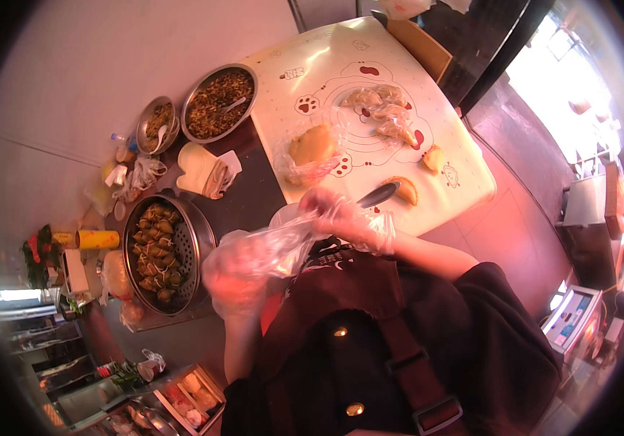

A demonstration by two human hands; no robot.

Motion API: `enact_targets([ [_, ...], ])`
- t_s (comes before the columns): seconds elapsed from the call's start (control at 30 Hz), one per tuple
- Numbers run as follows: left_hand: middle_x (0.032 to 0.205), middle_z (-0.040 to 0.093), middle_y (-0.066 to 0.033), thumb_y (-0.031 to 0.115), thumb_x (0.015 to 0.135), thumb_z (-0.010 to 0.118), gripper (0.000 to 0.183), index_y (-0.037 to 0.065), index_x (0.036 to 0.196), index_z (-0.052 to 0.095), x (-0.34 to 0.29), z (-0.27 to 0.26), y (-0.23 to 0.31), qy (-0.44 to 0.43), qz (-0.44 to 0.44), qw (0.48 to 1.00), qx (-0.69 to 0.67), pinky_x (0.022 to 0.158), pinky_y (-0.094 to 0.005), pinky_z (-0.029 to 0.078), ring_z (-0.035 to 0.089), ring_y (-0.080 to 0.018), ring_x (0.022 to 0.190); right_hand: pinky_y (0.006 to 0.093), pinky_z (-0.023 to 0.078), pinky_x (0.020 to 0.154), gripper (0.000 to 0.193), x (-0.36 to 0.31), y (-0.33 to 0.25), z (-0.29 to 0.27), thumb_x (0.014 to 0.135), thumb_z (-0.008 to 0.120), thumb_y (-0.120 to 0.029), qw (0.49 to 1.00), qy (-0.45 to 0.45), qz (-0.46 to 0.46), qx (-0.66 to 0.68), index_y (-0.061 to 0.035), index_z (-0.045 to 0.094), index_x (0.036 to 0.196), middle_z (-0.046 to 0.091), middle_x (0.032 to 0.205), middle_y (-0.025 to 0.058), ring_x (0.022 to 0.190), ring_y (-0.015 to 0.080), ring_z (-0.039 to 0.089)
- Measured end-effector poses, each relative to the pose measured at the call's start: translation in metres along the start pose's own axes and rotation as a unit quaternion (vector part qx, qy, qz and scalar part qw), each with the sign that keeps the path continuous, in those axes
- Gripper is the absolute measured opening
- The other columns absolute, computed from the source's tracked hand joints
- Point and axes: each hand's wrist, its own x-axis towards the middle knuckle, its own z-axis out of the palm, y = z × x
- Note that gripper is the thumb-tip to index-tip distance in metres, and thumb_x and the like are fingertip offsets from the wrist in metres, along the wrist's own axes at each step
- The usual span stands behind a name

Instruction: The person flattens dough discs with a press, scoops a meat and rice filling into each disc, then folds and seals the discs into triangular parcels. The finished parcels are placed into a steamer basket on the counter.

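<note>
Both of my hands are in thin clear plastic, held close to my body at the mat's near edge. My right hand wears a loose disposable glove and pinches a stretch of clear plastic, which runs over to my left hand. My left hand is wrapped in the crinkled plastic, its fingers blurred; whether this is a glove or a bag I cannot tell. Just beyond my right hand lies a dark spoon-like tool. Near it is a crimped half-moon dumpling. Yellow dough rests in clear plastic on the mat.
The white patterned mat also bears plastic-covered dumplings and a yellow piece. At left stand a bowl of chopped filling, a smaller bowl and a metal steamer of tied leaf-wrapped parcels.
</note>
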Motion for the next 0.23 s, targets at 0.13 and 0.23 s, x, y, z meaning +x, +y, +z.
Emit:
enact_targets([
  [0.13,0.135,0.05,-0.0119,0.032,0.076,0.084,0.079,0.017,0.141,0.041,0.022,0.019,0.027,0.055,-0.032,0.997,-0.045,0.097,-0.0491,0.053,0.057,-0.0301,0.119,0.027,0.048,0.078,0.031,0.008,0.004,0.023,0.093,0.063,-0.026,0.966,-0.232,0.114,-0.019,-0.0046,0.059,0.115,0.061,0.095,0.0018,0.087,0.0115,0.059],
  [0.23,0.145,0.043,-0.0093,0.03,0.08,0.083,0.091,0.021,0.152,0.029,0.042,0.033,0.029,0.087,0.104,0.99,0.025,0.098,-0.0574,0.051,0.051,-0.032,0.128,0.027,0.045,0.089,0.048,0.016,0.009,0.027,0.094,0.061,-0.042,0.936,-0.344,0.077,-0.021,-0.0094,0.057,0.129,0.065,0.101,0.0057,0.098,0.0117,0.058],
])
